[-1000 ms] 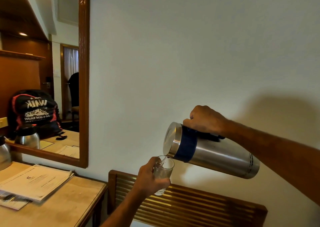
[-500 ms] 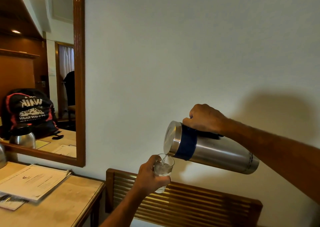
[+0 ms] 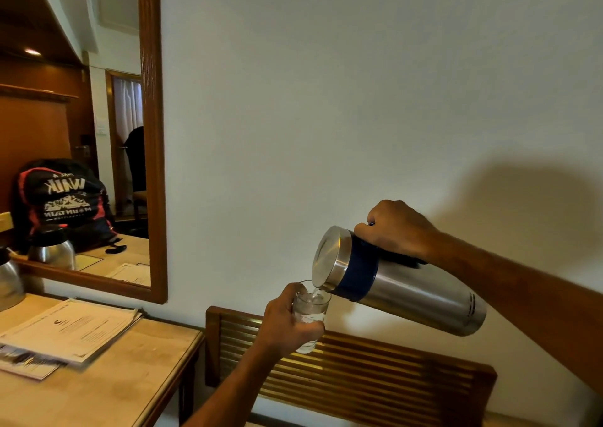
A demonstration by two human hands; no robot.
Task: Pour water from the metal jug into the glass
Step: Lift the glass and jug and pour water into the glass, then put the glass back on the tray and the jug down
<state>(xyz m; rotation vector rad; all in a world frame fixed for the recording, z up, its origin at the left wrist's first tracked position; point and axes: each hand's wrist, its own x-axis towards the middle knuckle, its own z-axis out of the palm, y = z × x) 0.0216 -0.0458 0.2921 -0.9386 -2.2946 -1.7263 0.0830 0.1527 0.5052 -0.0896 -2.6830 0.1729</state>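
Metal jug [image 3: 404, 283] tipped nearly flat, brushed steel body with a dark blue band below its shiny lid, spout dipping right over the glass [image 3: 310, 312]. A thin stream of water runs into the glass, which is clear and partly filled. Right hand [image 3: 396, 229] grips the jug's handle from above, fingers [image 3: 365, 230] clamped tight round it. Left hand [image 3: 287, 323] holds the glass just below the jug's lid, fingers wrapped around it. Beneath the jug, a slatted wooden rack [image 3: 359, 371] against the pale wall [image 3: 326, 100]. Left of the jug, a worktop [image 3: 130, 377] with papers [image 3: 71, 328] and a wood-framed mirror [image 3: 151, 132] above
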